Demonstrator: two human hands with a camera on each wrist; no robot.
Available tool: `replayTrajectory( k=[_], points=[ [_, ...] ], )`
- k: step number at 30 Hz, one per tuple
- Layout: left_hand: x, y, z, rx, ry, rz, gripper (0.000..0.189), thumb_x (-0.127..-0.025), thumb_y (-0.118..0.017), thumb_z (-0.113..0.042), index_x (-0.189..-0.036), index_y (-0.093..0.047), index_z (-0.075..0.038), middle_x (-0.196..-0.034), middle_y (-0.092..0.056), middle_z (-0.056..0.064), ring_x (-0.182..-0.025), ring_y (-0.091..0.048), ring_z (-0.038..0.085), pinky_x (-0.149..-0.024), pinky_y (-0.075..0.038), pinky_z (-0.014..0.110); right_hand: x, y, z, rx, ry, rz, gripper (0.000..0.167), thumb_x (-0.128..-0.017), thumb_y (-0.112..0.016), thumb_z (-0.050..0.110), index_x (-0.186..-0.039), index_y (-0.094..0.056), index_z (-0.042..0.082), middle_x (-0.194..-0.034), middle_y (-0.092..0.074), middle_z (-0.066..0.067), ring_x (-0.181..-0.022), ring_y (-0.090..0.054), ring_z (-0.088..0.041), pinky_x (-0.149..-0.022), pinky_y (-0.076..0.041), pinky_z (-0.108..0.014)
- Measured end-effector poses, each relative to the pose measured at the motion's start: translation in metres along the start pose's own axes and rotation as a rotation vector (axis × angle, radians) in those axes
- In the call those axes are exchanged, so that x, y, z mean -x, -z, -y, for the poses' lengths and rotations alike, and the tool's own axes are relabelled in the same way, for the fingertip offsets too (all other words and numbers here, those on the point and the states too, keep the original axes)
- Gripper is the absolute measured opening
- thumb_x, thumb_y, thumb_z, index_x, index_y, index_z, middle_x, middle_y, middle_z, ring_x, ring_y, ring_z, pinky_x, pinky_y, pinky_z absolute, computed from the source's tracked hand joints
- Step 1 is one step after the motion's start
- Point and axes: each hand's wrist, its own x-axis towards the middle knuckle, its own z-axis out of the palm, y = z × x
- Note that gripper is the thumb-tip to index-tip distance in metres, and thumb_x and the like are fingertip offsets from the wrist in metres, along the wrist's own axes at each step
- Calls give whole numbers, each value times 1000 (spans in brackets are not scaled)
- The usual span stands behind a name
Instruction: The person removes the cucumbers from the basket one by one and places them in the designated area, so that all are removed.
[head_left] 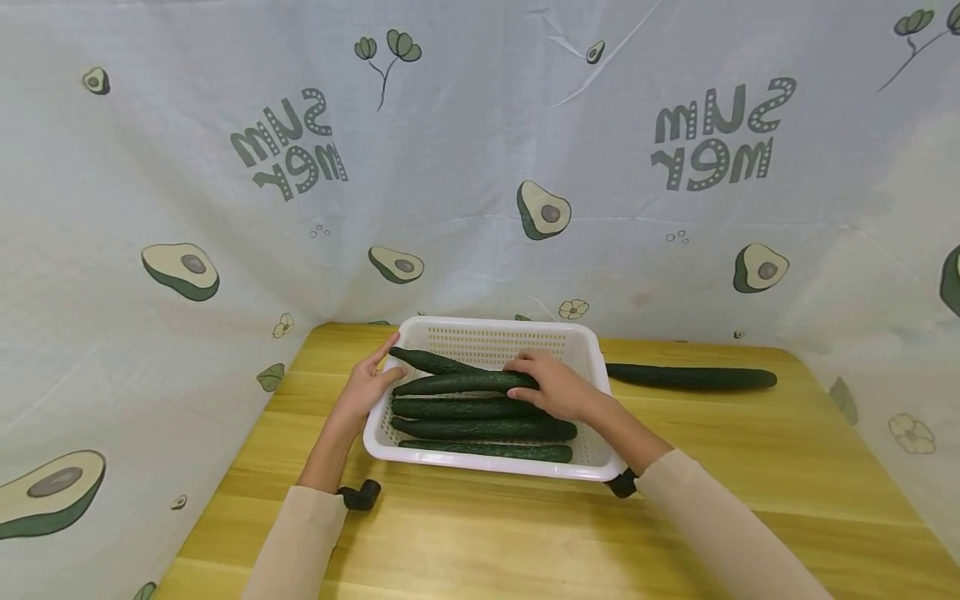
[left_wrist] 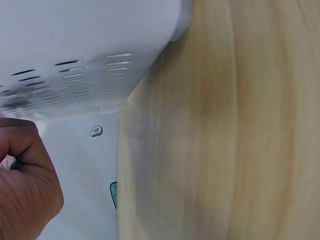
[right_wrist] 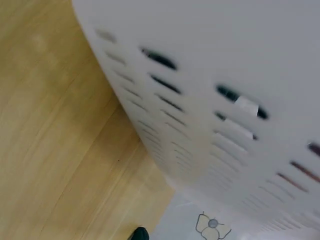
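A white plastic basket [head_left: 487, 468] with slotted walls holds several long dark green cucumbers, most lying side by side. My left hand [head_left: 365, 390] grips the basket's left rim, thumb over the inside and fingers along the outer wall; in the left wrist view part of this hand [left_wrist: 27, 175] shows beside the slotted wall. Inside the basket, my right hand [head_left: 555, 386] holds the right end of one cucumber [head_left: 457, 383], fingers on its far side and thumb on the near side. Another cucumber [head_left: 427, 359] slants behind it, its left tip up at the rim.
One more cucumber [head_left: 693, 377] lies on the wooden table [head_left: 480, 533], right of the basket. A pale cloth [head_left: 465, 167] printed with avocados hangs behind the table and along both sides. In the right wrist view the slotted basket wall [right_wrist: 200, 30] fills most of the picture.
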Motion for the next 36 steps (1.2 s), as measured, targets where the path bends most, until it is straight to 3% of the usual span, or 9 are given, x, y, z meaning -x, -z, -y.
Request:
replayTrajectory(
  k=[2, 8, 12, 14, 19, 25, 36],
  points=[
    [0, 0, 0, -8, 2, 7, 70, -101, -62, -12, -161, -35, -36, -63, -67, -6, -62, -69, 13, -68, -60, 30, 2, 4, 2, 3, -3, -20, 44, -101, -67, 28, -139, -63, 5, -130, -62, -14, -117, -61, -31, -98, -53, -49],
    [0, -1, -1, -8, 12, 6, 68, -103, -59, -10, -161, -35, -37, -64, -62, -11, -64, -68, 14, -66, -60, 30, 10, 22, 4, 14, -2, -87, 44, -100, -69, 25, -138, -63, 5, -129, -63, -15, -116, -61, -33, -96, -53, -50],
    [1, 0, -3, -3, 13, 9, 69, -102, -60, -12, -161, -34, -37, -73, -70, -1, -74, -72, 20, -69, -61, 30, 18, 33, 2, 12, -19, -126, 44, -99, -70, 24, -139, -63, 6, -131, -62, -15, -118, -60, -34, -98, -52, -53],
    [2, 0, -3, 6, 12, 11, 71, -101, -62, -12, -161, -34, -37, -90, -77, 10, -87, -75, 28, -72, -62, 32, 23, 39, 0, 1, -28, -142, 44, -99, -70, 23, -139, -63, 6, -132, -62, -16, -121, -59, -36, -99, -51, -55],
    [1, 1, -2, -1, 15, 4, 70, -101, -62, -12, -161, -35, -37, -108, -73, 31, -98, -73, 39, -74, -62, 34, 34, 50, -8, -23, -42, -172, 44, -99, -69, 21, -140, -62, 5, -132, -60, -17, -121, -57, -37, -99, -50, -57],
    [-1, 1, 1, -7, 12, 2, 70, -101, -62, -12, -161, -35, -36, -124, -68, 32, -102, -73, 38, -76, -62, 32, 48, 61, -19, -40, -81, -186, 45, -100, -68, 20, -142, -60, 4, -136, -57, -19, -122, -56, -39, -99, -50, -58],
    [-1, 1, 0, 9, 8, 15, 69, -102, -61, -11, -162, -34, -34, -116, -72, 28, -103, -72, 42, -75, -63, 33, 77, 77, -39, -45, -107, -236, 43, -101, -66, 18, -142, -60, 6, -138, -56, -18, -128, -52, -42, -102, -46, -64]
  ],
)
